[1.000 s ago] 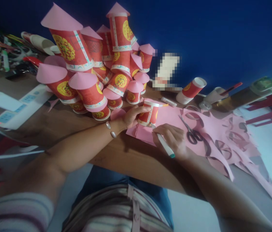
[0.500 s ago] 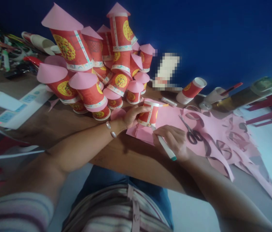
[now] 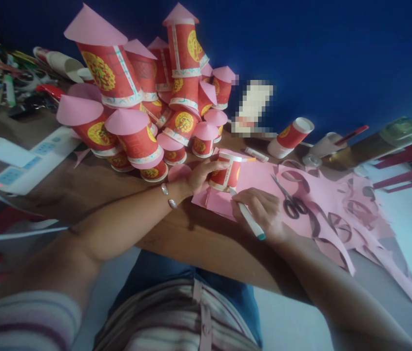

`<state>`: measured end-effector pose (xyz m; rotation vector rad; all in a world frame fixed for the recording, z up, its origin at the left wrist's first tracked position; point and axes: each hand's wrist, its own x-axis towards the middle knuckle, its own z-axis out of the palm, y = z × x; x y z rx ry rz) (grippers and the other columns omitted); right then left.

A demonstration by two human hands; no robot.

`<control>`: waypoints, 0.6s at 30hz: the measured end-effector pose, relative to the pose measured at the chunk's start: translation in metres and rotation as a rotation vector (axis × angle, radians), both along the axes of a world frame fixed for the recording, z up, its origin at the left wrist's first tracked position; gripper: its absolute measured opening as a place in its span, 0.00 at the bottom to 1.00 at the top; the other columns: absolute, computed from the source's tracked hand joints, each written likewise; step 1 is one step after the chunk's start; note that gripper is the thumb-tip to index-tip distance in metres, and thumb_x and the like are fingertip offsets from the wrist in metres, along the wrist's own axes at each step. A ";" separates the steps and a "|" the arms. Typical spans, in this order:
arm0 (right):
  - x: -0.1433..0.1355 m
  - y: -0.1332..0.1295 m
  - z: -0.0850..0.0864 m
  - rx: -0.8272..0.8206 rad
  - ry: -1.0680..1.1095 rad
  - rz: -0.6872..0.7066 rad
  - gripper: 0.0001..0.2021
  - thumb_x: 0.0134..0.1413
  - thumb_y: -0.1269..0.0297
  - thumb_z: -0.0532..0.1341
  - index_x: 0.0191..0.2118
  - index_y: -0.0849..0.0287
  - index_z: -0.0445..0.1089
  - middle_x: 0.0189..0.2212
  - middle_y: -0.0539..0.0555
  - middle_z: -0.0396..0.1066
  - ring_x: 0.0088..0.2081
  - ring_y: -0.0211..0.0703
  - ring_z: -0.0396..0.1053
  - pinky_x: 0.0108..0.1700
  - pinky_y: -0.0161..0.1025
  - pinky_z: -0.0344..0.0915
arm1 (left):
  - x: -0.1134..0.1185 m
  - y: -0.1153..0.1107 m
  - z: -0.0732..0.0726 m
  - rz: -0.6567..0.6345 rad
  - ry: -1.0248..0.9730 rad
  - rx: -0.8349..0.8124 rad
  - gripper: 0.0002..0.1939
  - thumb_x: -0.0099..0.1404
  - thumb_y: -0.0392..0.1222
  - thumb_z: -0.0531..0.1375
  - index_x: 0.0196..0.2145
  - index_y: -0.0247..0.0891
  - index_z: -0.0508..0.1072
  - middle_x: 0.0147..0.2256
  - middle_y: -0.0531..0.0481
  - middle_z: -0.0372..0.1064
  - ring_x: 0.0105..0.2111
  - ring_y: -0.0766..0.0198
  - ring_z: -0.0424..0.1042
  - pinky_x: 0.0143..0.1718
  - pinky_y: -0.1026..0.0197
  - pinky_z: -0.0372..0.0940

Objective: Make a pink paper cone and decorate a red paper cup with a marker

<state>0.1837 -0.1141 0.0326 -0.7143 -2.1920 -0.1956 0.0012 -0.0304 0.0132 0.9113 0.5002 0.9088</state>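
A red paper cup (image 3: 226,171) with a white patterned strip and yellow print stands on pink paper (image 3: 220,202) in front of me. My left hand (image 3: 203,176) is closed around its left side. In my right hand (image 3: 259,209) is a white marker (image 3: 251,222) with a green end, gripped like a pen. Its upper end points toward the cup's lower edge, but I cannot tell whether the tip touches the cup or the paper. Dark-handled scissors (image 3: 292,202) lie just right of my right hand, on the pink sheets.
Stacked cups with pink cone tops (image 3: 130,129) crowd the table's back left. A white power strip (image 3: 30,165) lies at left. Cut pink scraps (image 3: 352,209) spread to the right. Behind them stand a red-and-white cup (image 3: 294,134) and a clear bottle (image 3: 377,139).
Hardly anything differs. The marker's green end has shifted very slightly up and left with my right hand, while my left hand keeps its hold on the cup.
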 end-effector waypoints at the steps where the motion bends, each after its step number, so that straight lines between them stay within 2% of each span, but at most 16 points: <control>1: 0.000 0.000 0.000 0.001 0.000 -0.002 0.09 0.61 0.78 0.64 0.43 0.59 0.68 0.28 0.52 0.76 0.27 0.40 0.74 0.30 0.36 0.69 | 0.000 0.000 -0.001 0.001 0.003 -0.004 0.18 0.57 0.48 0.69 0.42 0.36 0.75 0.32 0.47 0.76 0.38 0.53 0.77 0.36 0.56 0.71; 8: 0.000 0.000 0.002 0.006 -0.004 0.001 0.08 0.62 0.77 0.63 0.43 0.58 0.68 0.28 0.51 0.76 0.28 0.39 0.74 0.29 0.35 0.69 | -0.001 0.001 -0.003 -0.010 0.023 0.017 0.17 0.56 0.47 0.69 0.41 0.36 0.76 0.32 0.49 0.77 0.34 0.59 0.75 0.36 0.59 0.71; 14: -0.001 -0.002 0.004 0.016 0.009 0.031 0.10 0.60 0.78 0.64 0.43 0.58 0.67 0.28 0.51 0.75 0.26 0.39 0.72 0.28 0.35 0.69 | 0.001 0.003 -0.004 0.008 0.008 0.008 0.14 0.57 0.47 0.67 0.39 0.38 0.77 0.35 0.46 0.79 0.43 0.51 0.78 0.38 0.57 0.71; 18: -0.002 -0.002 0.002 0.009 0.005 0.053 0.10 0.61 0.78 0.64 0.44 0.58 0.67 0.29 0.51 0.76 0.28 0.39 0.74 0.29 0.35 0.70 | 0.002 0.003 -0.003 0.037 -0.003 0.017 0.14 0.56 0.47 0.67 0.38 0.38 0.75 0.36 0.45 0.79 0.45 0.50 0.77 0.40 0.55 0.71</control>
